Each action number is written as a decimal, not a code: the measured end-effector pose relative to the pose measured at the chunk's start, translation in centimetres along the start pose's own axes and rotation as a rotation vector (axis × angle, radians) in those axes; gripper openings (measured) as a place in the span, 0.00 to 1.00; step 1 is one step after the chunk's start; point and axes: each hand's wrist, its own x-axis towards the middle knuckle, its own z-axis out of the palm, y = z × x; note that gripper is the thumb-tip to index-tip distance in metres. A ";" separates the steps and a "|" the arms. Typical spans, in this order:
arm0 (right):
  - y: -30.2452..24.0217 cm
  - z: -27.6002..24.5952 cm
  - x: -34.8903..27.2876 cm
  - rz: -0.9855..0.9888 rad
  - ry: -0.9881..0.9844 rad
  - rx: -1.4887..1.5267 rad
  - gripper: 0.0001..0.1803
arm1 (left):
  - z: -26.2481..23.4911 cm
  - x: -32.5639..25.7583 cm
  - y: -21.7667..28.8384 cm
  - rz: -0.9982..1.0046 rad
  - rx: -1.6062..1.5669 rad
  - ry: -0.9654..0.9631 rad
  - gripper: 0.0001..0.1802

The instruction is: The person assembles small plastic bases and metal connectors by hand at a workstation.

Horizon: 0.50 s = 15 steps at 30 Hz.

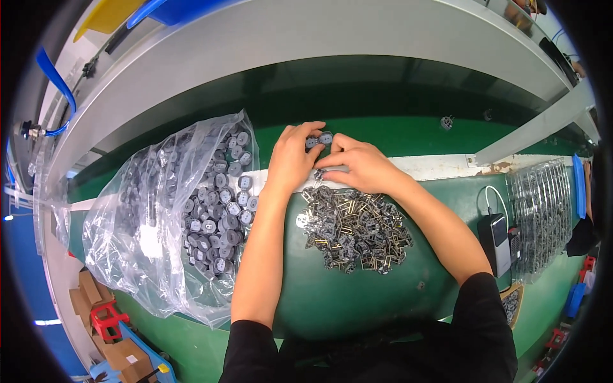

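My left hand point(294, 154) is closed around a couple of round grey plastic pieces point(319, 139), which show between its fingers and my right hand. My right hand point(359, 165) is beside it, fingers bent together; at its fingertips is a small dark part with metal pins point(318, 173). Just below my hands lies a heap of dark parts with brass-coloured pins point(357, 230). To the left, a large clear plastic bag point(153, 255) lies open, with many round grey pieces point(220, 223) inside and spilling from it.
A white strip point(440, 167) crosses the green tabletop point(345, 313). Farther back lies a loose round part point(447, 122). At right are a power bank point(495, 239) with a white cable and stacked clear trays point(543, 217). A grey post point(536, 127) slants at far right.
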 end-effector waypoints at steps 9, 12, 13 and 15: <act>2.0 -1.6 -0.9 0.178 0.123 0.592 0.08 | 0.7 0.1 0.4 0.048 -0.004 -0.018 0.22; 2.9 -2.1 -0.3 0.238 0.227 0.634 0.09 | 0.7 0.2 0.7 0.011 -0.017 -0.035 0.22; 2.9 -2.1 -0.2 0.238 0.225 0.633 0.09 | 0.8 0.2 0.9 0.010 -0.018 -0.033 0.22; 3.0 -1.9 0.2 0.230 0.339 0.434 0.06 | 1.2 -0.1 1.4 0.082 0.010 -0.052 0.23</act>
